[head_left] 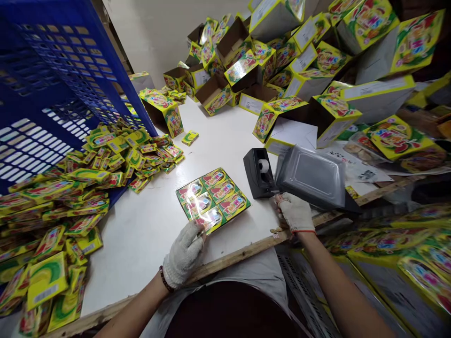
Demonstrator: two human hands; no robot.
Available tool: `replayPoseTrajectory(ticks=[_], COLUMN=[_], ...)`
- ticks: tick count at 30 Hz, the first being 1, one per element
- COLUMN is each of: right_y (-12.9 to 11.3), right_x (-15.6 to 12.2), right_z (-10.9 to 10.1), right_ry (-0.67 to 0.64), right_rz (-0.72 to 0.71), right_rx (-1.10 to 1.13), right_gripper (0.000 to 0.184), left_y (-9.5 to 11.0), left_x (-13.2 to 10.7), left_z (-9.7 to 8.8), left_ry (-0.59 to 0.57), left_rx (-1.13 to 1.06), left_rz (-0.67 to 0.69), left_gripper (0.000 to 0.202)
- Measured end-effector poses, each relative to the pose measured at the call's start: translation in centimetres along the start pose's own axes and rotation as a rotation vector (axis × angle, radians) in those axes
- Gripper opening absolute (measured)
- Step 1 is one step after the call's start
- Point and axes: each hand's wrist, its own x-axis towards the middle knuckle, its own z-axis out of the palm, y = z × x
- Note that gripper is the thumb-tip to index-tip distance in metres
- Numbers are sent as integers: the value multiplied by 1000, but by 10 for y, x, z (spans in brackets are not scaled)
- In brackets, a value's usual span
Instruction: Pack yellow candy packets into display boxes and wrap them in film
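A flat, shiny box of several small "YUMS"-style fruit packs (220, 195) lies on the white table, its packs set in rows. My left hand (183, 253), in a white fingerless-tip glove, grips the near corner of that box with thumb and fingers. At the front tip of a black tape dispenser (254, 176) is my right hand (295, 213), gloved too. Its bare fingertips are pinched together there, and any tape between them is too small to make out. The dispenser holds a white-cored roll (263, 165).
Small packs (120, 155) spill from a tipped blue crate (105, 56) on the left. Printed cartons, several of them open (214, 94), pile up at the back and right. A grey plastic tray (312, 176) lies beside the dispenser. A wooden strip (243, 253) edges the table.
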Motion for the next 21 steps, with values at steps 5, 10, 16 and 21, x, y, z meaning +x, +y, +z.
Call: replayPoseTrajectory(ticks=[5, 10, 16, 21], right_y=[-9, -38, -66, -57], right_x=[-6, -55, -107, -110], right_z=[-14, 10, 73, 97], right_ry=[45, -316, -686, -649], right_rz=[0, -80, 22, 37], right_rx=[-176, 38, 353, 399], right_gripper=[24, 40, 50, 49], left_y=[1, -1, -4, 5], left_x=[-3, 2, 6, 23], left_z=[1, 2, -1, -10], left_ry=[63, 20, -119, -389], left_rx=[-27, -111, -157, -34], left_rz=[5, 8, 23, 3], left_gripper=[19, 18, 19, 55])
